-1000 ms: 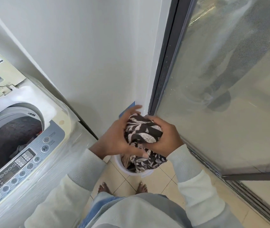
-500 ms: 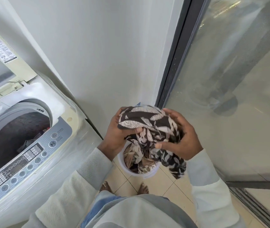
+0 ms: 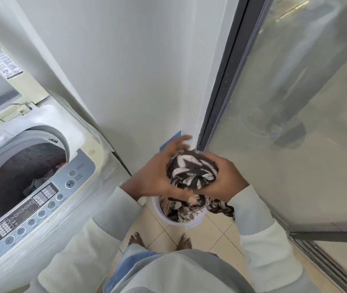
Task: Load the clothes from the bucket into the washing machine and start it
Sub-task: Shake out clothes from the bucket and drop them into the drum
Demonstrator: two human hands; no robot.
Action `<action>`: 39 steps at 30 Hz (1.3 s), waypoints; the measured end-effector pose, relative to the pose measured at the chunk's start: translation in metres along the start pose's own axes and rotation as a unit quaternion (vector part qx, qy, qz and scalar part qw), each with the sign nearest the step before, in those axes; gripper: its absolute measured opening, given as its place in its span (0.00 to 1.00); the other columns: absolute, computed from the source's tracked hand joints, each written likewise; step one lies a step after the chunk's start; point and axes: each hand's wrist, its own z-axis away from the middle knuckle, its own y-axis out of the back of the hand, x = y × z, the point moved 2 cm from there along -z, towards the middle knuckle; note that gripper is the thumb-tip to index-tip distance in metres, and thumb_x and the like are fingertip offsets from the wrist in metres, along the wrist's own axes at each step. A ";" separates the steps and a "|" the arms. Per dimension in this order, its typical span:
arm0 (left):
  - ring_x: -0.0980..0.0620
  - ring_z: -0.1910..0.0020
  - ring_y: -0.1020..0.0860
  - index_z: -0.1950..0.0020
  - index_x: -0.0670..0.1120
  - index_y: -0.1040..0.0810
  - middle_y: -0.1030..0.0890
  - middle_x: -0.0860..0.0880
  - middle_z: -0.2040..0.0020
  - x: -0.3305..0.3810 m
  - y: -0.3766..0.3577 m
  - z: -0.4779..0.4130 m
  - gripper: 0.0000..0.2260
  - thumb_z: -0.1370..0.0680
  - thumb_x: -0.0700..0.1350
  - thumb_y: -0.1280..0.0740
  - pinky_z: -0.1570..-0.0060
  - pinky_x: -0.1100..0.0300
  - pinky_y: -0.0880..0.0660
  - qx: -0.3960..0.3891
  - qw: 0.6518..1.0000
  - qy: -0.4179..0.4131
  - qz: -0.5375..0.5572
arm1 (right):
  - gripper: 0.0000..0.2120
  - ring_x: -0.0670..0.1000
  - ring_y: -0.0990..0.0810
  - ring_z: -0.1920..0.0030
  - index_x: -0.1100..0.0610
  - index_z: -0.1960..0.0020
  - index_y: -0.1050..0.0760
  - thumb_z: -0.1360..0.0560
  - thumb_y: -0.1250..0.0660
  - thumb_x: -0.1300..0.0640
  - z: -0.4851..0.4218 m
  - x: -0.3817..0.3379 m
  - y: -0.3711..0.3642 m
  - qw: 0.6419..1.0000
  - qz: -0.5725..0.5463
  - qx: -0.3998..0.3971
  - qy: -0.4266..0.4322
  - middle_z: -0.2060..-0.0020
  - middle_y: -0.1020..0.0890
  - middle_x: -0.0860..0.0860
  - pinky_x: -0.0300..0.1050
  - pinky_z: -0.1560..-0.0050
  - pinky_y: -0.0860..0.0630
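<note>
1 bunched-up black and white cloth is up in the air, right over the bucket, which stands on the floor by your feet. A tail of the cloth hangs down near the bucket's rim. A pile of clothes lies inside the bucket, so it is not empty yet.

Both of your hands are wrapped round the cloth. Your left hand cups it from the washer side, with the thumb under and the fingers curved over the top. The fingertips are blurry. Your right hand curls round the other side.

The washing machine sits to your left with its lid up. Some dark clothes lie in the drum already.

I think you are partway through loading. This cloth needs to go in, then the rest. After that, the lid needs shutting and the start button needs a press.
</note>
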 end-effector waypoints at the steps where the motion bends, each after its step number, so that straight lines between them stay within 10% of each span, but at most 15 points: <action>1: 0.54 0.38 0.23 0.27 0.53 0.38 0.23 0.53 0.37 -0.002 -0.004 -0.001 0.51 0.44 0.47 0.15 0.39 0.57 0.25 -0.004 1.000 0.003 -0.021 | 0.32 0.37 0.20 0.50 0.23 0.48 0.31 0.48 0.25 0.39 -0.001 -0.006 -0.001 0.999 0.046 -0.013 0.003 0.53 0.19 0.33 0.37 0.48 0.22; 10: 0.50 0.55 0.16 0.49 0.43 0.19 0.15 0.49 0.56 -0.026 0.006 0.010 0.18 0.38 0.36 0.24 0.58 0.59 0.21 0.197 0.934 0.024 0.298 | 0.31 0.47 0.19 0.43 0.41 0.37 0.26 0.38 0.21 0.46 0.004 -0.016 0.020 0.995 -0.084 -0.045 0.030 0.43 0.18 0.43 0.52 0.45 0.20; 17: 0.40 0.44 0.21 0.32 0.33 0.30 0.19 0.39 0.43 -0.009 -0.002 0.009 0.29 0.30 0.43 0.27 0.42 0.44 0.24 0.277 0.811 0.052 0.513 | 0.53 0.48 0.30 0.29 0.62 0.24 0.48 0.39 0.19 0.65 0.010 -0.004 -0.031 0.964 -0.220 0.058 0.138 0.29 0.31 0.51 0.39 0.34 0.30; 23: 0.37 0.41 0.22 0.31 0.35 0.30 0.20 0.38 0.41 -0.018 -0.018 0.014 0.30 0.29 0.47 0.27 0.43 0.44 0.23 0.274 0.831 0.085 0.477 | 0.34 0.34 0.19 0.50 0.50 0.41 0.24 0.44 0.17 0.64 0.003 0.004 -0.055 0.933 -0.242 0.267 -0.010 0.53 0.16 0.34 0.25 0.55 0.25; 28: 0.42 0.42 0.21 0.26 0.40 0.39 0.24 0.40 0.36 -0.041 0.016 0.037 0.52 0.41 0.61 0.19 0.51 0.48 0.20 0.221 0.866 0.075 0.443 | 0.31 0.45 0.16 0.50 0.53 0.43 0.20 0.46 0.17 0.53 -0.023 -0.007 -0.035 0.969 -0.201 0.140 -0.004 0.52 0.14 0.44 0.39 0.51 0.19; 33: 0.43 0.46 0.19 0.33 0.37 0.31 0.17 0.42 0.44 -0.049 0.043 0.058 0.36 0.37 0.46 0.20 0.51 0.50 0.20 0.254 0.860 0.060 0.439 | 0.35 0.41 0.17 0.49 0.47 0.40 0.23 0.45 0.17 0.49 -0.055 -0.057 -0.042 0.997 -0.065 -0.029 0.026 0.50 0.15 0.41 0.41 0.49 0.19; 39: 0.39 0.39 0.23 0.33 0.38 0.26 0.20 0.39 0.39 -0.052 0.088 0.096 0.26 0.29 0.46 0.31 0.35 0.41 0.30 0.418 0.717 0.054 0.555 | 0.29 0.47 0.17 0.45 0.42 0.36 0.26 0.34 0.22 0.51 -0.089 -0.112 -0.089 0.976 -0.144 -0.068 0.148 0.43 0.18 0.43 0.40 0.51 0.20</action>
